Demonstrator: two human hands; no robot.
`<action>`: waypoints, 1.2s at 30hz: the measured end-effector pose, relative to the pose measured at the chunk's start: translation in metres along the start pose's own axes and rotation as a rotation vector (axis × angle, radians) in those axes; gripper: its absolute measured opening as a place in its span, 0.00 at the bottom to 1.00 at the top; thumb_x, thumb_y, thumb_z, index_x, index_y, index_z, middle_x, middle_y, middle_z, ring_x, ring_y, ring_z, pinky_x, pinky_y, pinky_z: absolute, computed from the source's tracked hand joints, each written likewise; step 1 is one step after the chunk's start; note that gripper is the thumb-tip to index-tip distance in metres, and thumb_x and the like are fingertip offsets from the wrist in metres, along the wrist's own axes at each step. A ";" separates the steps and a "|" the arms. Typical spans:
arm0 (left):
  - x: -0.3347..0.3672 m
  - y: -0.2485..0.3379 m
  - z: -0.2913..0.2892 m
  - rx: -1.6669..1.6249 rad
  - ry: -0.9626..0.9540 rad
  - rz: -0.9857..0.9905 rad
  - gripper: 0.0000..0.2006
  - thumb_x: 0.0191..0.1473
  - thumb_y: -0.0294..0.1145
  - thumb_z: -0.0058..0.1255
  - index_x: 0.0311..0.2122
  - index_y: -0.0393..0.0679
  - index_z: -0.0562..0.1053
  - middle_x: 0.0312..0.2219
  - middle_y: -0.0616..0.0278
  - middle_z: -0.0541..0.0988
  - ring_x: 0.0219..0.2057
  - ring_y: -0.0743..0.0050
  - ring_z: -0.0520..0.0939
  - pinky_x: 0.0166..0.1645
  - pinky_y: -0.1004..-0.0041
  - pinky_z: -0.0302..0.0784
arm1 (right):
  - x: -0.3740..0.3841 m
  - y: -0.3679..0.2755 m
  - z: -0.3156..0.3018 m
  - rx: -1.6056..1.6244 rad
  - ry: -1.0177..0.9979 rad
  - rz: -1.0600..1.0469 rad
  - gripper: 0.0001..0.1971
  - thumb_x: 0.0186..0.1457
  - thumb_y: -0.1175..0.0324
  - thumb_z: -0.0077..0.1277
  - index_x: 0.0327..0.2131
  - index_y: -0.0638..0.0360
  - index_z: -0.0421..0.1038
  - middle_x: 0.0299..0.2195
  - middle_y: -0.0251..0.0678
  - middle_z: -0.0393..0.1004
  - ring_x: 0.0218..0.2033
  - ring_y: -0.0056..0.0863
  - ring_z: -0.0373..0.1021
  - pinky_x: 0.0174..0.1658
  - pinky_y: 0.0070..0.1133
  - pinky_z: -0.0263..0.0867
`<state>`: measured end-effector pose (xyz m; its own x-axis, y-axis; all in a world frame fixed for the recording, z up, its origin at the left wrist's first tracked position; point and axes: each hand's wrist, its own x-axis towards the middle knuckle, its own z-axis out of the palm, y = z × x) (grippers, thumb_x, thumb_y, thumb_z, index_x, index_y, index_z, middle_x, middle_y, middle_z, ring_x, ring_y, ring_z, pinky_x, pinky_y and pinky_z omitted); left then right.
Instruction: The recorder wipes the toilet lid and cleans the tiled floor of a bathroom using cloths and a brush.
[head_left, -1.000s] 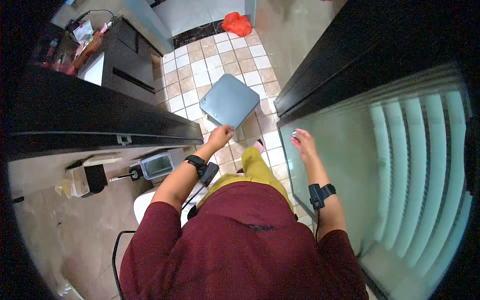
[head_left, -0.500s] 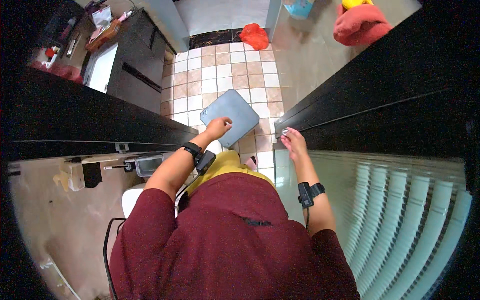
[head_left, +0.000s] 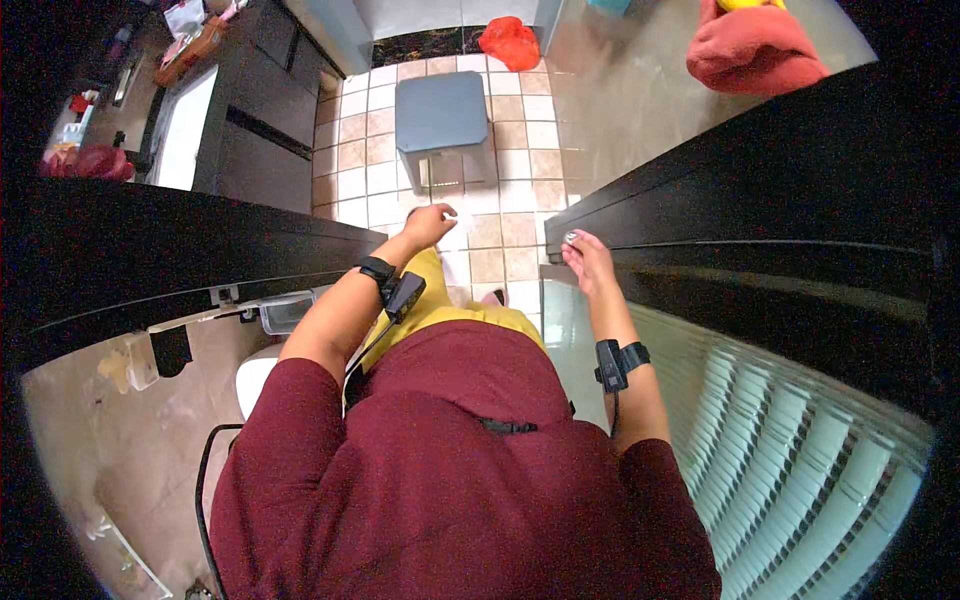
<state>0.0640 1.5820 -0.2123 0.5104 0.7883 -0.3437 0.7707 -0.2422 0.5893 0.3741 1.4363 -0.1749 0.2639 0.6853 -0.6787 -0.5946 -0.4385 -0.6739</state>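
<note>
A stool with a flat grey top and pale legs stands upright on the tiled floor ahead of me. My left hand is just on the near side of it, apart from it, fingers loosely bent and nothing in them. Over on the right, beside the dark door frame, my right hand is closed, thumb and fingers together. At its fingertips shows a small shiny silvery thing, too small to name.
Dark door panels flank me on both sides. A dark cabinet with a white basin stands at the far left. A red plastic bag lies at the back, and a folded pinkish-red cloth is at the far right.
The stool has moved from beneath my left hand to farther ahead and turned, its legs now showing. My left hand is away from it. The right hand has kept its closed shape.
</note>
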 end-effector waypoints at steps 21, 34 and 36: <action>0.141 -0.036 -0.086 -0.212 -0.022 -0.207 0.13 0.44 0.39 0.49 0.35 0.45 0.74 0.30 0.52 0.77 0.34 0.55 0.77 0.41 0.65 0.72 | 0.152 -0.085 0.107 -0.082 0.028 0.061 0.14 0.52 0.75 0.43 0.43 0.62 0.62 0.31 0.35 0.70 0.31 0.25 0.69 0.35 0.19 0.69; 0.200 -0.110 -0.166 -0.321 0.059 -0.289 0.14 0.46 0.39 0.49 0.37 0.44 0.73 0.26 0.56 0.77 0.28 0.64 0.78 0.36 0.70 0.72 | 0.241 -0.124 0.191 -0.071 0.040 0.029 0.11 0.49 0.74 0.46 0.39 0.63 0.64 0.30 0.35 0.70 0.29 0.25 0.69 0.34 0.20 0.69; 0.200 -0.124 -0.168 -0.416 0.102 -0.279 0.14 0.47 0.38 0.49 0.37 0.43 0.73 0.24 0.57 0.77 0.24 0.69 0.78 0.33 0.72 0.72 | 0.257 -0.126 0.199 -0.116 0.031 0.042 0.11 0.49 0.75 0.46 0.39 0.63 0.64 0.30 0.35 0.70 0.29 0.25 0.69 0.34 0.19 0.69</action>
<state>0.0064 1.8648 -0.2310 0.2509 0.8469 -0.4689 0.6449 0.2150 0.7334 0.3659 1.7835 -0.2068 0.2649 0.6476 -0.7145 -0.5146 -0.5317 -0.6727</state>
